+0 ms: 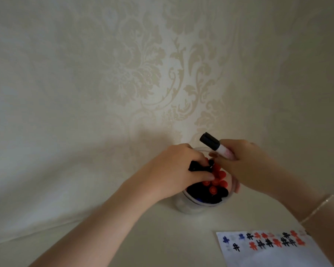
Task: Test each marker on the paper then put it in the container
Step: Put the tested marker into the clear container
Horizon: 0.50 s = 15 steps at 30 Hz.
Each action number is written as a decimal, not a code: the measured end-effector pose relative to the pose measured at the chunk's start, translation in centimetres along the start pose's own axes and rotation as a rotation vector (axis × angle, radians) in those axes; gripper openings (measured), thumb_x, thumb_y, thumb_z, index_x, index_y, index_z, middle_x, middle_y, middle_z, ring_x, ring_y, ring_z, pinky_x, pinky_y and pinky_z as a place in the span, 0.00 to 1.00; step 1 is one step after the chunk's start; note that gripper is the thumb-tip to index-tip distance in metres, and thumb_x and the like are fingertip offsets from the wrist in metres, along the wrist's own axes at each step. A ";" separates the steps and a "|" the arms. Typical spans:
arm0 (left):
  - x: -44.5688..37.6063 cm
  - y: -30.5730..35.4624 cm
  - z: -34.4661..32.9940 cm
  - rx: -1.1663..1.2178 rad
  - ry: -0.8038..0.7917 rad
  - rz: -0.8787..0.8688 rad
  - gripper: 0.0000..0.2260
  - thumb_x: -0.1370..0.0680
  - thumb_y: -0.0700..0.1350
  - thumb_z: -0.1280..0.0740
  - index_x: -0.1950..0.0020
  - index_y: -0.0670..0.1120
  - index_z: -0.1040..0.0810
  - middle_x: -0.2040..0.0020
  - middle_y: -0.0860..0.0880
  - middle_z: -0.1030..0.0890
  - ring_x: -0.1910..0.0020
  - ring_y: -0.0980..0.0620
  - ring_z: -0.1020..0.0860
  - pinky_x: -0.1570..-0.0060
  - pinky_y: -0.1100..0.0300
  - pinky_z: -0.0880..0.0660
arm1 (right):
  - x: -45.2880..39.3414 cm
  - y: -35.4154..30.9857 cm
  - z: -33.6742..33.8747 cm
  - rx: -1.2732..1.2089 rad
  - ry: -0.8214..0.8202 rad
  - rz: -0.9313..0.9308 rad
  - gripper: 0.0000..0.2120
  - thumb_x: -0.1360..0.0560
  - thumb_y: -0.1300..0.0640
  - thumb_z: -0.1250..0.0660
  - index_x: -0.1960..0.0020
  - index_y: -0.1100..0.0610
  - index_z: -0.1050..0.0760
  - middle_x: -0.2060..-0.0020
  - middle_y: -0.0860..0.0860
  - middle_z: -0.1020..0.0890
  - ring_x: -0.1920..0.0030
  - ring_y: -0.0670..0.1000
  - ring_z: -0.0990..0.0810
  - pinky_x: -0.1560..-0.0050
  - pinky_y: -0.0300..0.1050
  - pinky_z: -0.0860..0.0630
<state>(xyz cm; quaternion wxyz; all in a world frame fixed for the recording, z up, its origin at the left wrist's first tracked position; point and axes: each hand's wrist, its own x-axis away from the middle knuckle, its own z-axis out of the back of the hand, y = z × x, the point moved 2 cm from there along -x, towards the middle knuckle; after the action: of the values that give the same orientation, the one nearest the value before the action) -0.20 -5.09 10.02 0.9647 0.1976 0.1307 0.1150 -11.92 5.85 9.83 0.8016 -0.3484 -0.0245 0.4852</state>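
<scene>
Forearms fill the lower frame; my left hand (178, 166) grips a black marker (63, 166) inside the packed container (191, 208) mid-frame, right hand (247, 160) clutches a capped marker (216, 146). Paper (274, 253) sits lower right, so probably dropping-in time, needs a gap.

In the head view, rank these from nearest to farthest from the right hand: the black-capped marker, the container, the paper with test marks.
1. Black-capped marker: gripped in the right hand, cap pointing up-left.
2. Container: just below and left of the hand, full of markers.
3. Paper: farthest, flat on the table at lower right.
</scene>
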 end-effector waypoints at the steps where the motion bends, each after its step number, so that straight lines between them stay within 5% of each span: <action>1: 0.0 0.1 -0.1 -0.003 0.010 -0.008 0.10 0.24 0.54 0.32 0.43 0.57 0.19 0.48 0.56 0.25 0.51 0.57 0.24 0.48 0.59 0.25 | -0.1 0.0 0.3 0.018 -0.032 0.000 0.12 0.23 0.60 0.38 0.64 0.53 0.30 0.74 0.51 0.22 0.75 0.49 0.23 0.73 0.38 0.29; 4: 0.2 0.5 -0.4 -0.037 0.027 -0.024 0.15 0.23 0.45 0.36 0.38 0.58 0.23 0.40 0.56 0.27 0.45 0.56 0.25 0.44 0.59 0.26 | -0.2 0.0 1.0 0.059 -0.119 -0.012 0.11 0.24 0.62 0.37 0.64 0.53 0.31 0.70 0.49 0.26 0.69 0.48 0.28 0.67 0.39 0.34; 7: 0.5 1.1 -1.2 -0.160 -0.015 -0.035 0.18 0.21 0.49 0.41 0.31 0.59 0.32 0.34 0.54 0.31 0.43 0.51 0.25 0.43 0.54 0.26 | -0.2 -0.1 1.0 0.217 -0.074 -0.001 0.12 0.25 0.62 0.38 0.65 0.50 0.34 0.69 0.49 0.26 0.67 0.51 0.26 0.68 0.40 0.33; 11: 0.5 1.5 -1.7 -0.353 0.029 0.034 0.20 0.20 0.59 0.45 0.32 0.51 0.32 0.40 0.51 0.29 0.49 0.48 0.23 0.49 0.54 0.25 | -0.1 -0.4 0.8 0.290 -0.011 0.046 0.12 0.25 0.61 0.39 0.65 0.51 0.35 0.68 0.51 0.25 0.67 0.52 0.25 0.69 0.39 0.33; 15: -0.3 1.7 -1.6 -0.361 0.137 0.096 0.17 0.21 0.60 0.42 0.45 0.49 0.25 0.48 0.51 0.26 0.53 0.49 0.23 0.54 0.56 0.25 | -0.2 -0.5 1.4 0.255 -0.087 0.035 0.09 0.27 0.59 0.33 0.62 0.49 0.31 0.67 0.49 0.24 0.67 0.49 0.25 0.70 0.35 0.34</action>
<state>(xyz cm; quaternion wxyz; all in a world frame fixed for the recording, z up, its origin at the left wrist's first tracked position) -1.21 -3.05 9.41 0.9667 0.0190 0.1638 0.1958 -12.15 6.23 11.24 0.8290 -0.2229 0.0088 0.5129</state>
